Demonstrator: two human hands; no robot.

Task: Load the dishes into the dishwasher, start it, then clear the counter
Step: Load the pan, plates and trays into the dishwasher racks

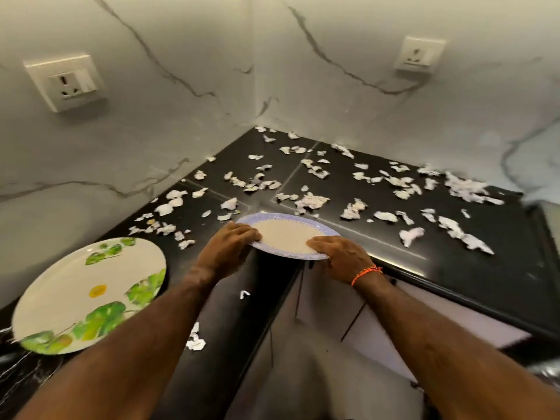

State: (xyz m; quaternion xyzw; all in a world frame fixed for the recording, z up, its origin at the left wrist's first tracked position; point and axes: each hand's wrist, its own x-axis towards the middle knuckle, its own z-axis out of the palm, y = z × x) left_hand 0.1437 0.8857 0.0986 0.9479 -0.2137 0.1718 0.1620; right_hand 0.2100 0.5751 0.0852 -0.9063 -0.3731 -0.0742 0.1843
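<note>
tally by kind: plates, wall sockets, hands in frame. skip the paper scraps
Plates: 2, blue-rimmed plate, leaf-print plate
Wall sockets: 2, left socket, right socket
Hands: 2, left hand, right hand, both gripping the blue-rimmed plate
Total: 6

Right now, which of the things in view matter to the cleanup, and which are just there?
Part of the job:
- blue-rimmed plate, held at the counter edge by the left hand and right hand
- leaf-patterned plate on the counter
- torn paper scraps strewn over the black counter

Just there:
- left wall socket
- right wall socket
- orange wrist thread
</note>
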